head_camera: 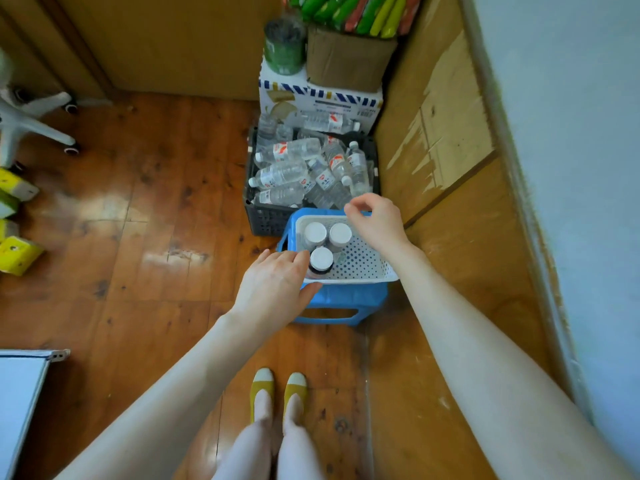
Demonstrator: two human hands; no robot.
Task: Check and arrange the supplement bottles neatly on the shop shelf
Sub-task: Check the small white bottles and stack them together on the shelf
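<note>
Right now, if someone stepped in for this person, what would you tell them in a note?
Left hand: at the near-left corner of the white basket, fingers against the nearest bottle; grip unclear.
Right hand: over the basket's far rim, loosely curled, holding nothing.
Two more bottles stand behind that bottle; the basket sits on a blue stool.
Done: nothing shelved in view. Left: check and shelve all three.

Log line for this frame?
left hand: at white basket near rim by nearest bottle, grip unclear | right hand: above far rim, empty | basket: on blue stool, three capped bottles
</note>
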